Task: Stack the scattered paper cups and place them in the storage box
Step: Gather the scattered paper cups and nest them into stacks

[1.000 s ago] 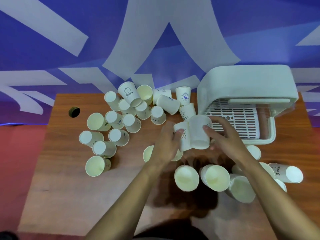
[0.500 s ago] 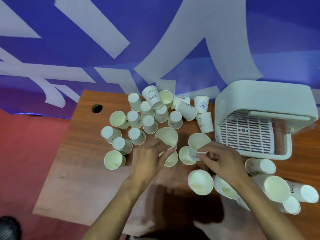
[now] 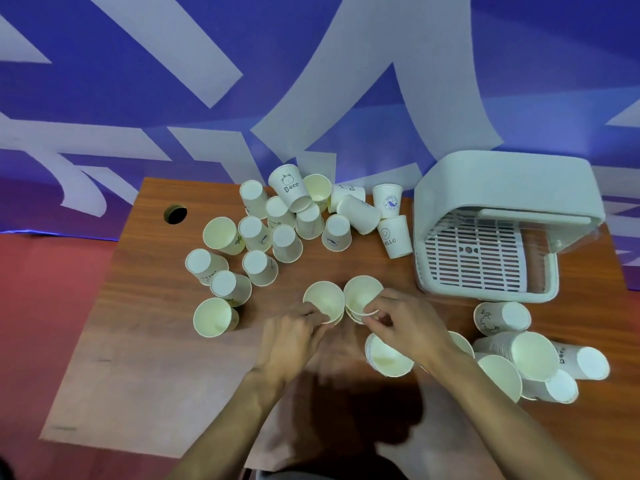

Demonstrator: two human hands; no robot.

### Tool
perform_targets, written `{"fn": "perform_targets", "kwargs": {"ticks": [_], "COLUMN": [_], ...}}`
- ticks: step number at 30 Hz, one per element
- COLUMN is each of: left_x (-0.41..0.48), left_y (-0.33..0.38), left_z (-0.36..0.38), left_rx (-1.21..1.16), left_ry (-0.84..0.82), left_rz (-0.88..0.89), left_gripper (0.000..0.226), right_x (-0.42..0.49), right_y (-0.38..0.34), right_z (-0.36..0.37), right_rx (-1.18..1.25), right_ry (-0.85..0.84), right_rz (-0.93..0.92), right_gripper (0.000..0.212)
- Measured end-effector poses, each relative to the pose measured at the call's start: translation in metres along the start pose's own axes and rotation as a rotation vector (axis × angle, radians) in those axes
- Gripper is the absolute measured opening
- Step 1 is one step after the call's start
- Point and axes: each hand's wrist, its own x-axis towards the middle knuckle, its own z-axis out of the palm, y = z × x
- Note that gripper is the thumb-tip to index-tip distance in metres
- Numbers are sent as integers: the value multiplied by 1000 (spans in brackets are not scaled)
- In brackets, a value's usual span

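Lowered since half a second ago: the two cups in hand, then held apart and clear of the wood, now side by side with rims touching. Seated now, it appears, in the two open cups that stood between the hands. Drawn closer together as well, both hands.

At the far left of the wooden table, a round cable hole. Right of it, a scatter of white paper cups, most upside down with flat bases showing, a few tipped over, among them a Bear cup at the far edge and an open cup standing mouth up at the near left.

Near centre, the left hand, fingers curled, pinching the near rim of the left cup, mouth up, pale cream inside. Touching it on the right, the right cup, also mouth up, its near rim pinched between thumb and fingers of the right hand. Under each, further rims just visible. Just near of the right hand, a short stack, mouth toward the camera.

At the far right, well apart from both hands, the white storage box, lid raised over a slatted tray, with a HELLO cup just left of it. Near of the box, a heap of cups lying on their sides.
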Motion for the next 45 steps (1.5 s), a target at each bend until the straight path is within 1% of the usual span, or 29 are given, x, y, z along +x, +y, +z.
{"fn": "perform_targets", "kwargs": {"ticks": [2,5,7,12,16,20,22,24,27,29,32,33,35,38,40,43,45], "left_x": [2,3,4,4,3,5,3,0,-6,-11,-23,-29,-41,-56,-64,-72,-77], "left_y": [-2,-4,-6,-9,-14,-10,-10,-13,-25,-43,-77,-88,-105,-122,-132,-141,-143], "left_z": [6,16,21,29,34,33,31,21,-6,-22,-38,-43,-47,-41,-33,-26,-29], "left_rx": [21,70,93,164,126,118,68,-6,-6,-1,46,70,108,156,153,151,166], "left_ry": [-43,-105,-139,-189,-179,-146,-121,-85,28,76,114,113,79,-41,-109,-159,-171], "left_rz": [-22,-13,-1,18,30,17,35,26,-37,-123,-306,-376,-492,-536,-546,-573,-589], "left_gripper": [11,12,17,22,25,22,17,19,15,19,16,22,35,42,35,19,18], "right_x": [4,12,17,31,36,44,46,48,60,75,102,111,128,152,166,173,171], "right_y": [-1,-1,-2,-8,-14,-17,-20,-25,-45,-66,-108,-121,-144,-166,-177,-185,-185], "right_z": [1,1,2,3,12,13,11,6,-2,-2,12,21,43,78,96,116,122], "right_rx": [-47,-147,-158,-139,-209,-269,-320,-348,-332,-283,-231,-243,-286,-370,-438,-506,-535], "right_ry": [-77,-177,-203,-244,-284,-316,-339,-315,-218,-217,-246,-248,-280,-333,-377,-409,-389], "right_rz": [26,52,92,165,161,175,177,161,94,18,-198,-277,-382,-492,-536,-574,-590], "right_gripper": [21,18,17,17,16,14,16,16,18,17,16,19,28,42,49,55,55]}}
